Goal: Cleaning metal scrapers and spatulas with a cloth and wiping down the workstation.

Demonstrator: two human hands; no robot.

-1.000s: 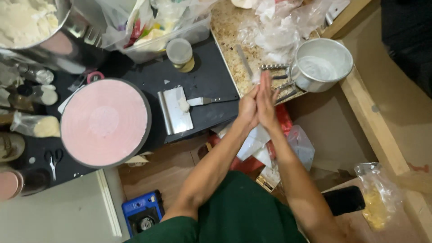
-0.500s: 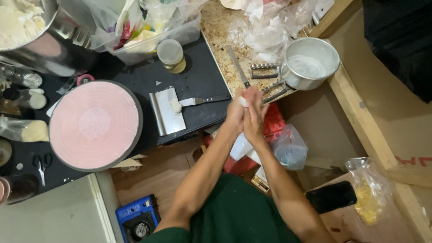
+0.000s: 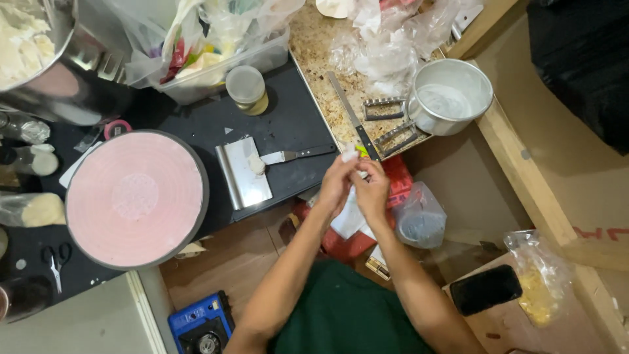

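Observation:
My left hand (image 3: pixel 337 184) and my right hand (image 3: pixel 373 191) meet in front of me, just past the edge of the black counter (image 3: pixel 288 118). Their fingertips pinch a small white lump (image 3: pixel 350 156); what it is made of I cannot tell. Right above the hands lies a long knife (image 3: pixel 352 118) on a speckled tray (image 3: pixel 314 52). To the left a metal scraper (image 3: pixel 243 174) and a small palette knife (image 3: pixel 295 155) rest on the counter. Further left sits a round pink cake (image 3: pixel 134 198) on a turntable.
A steel pot (image 3: pixel 452 96) stands at the tray's right corner beside two metal combs (image 3: pixel 383 109). A lidded jar (image 3: pixel 246 89), a plastic tub of bags (image 3: pixel 216 56) and a big steel bowl (image 3: pixel 39 59) line the back. Below: phone (image 3: pixel 485 289), blue stove (image 3: pixel 200 324), scissors (image 3: pixel 56 256).
My hands were pressed flat palm to palm; they have dropped lower, curled, and now pinch a white lump at the fingertips. The view has shifted slightly.

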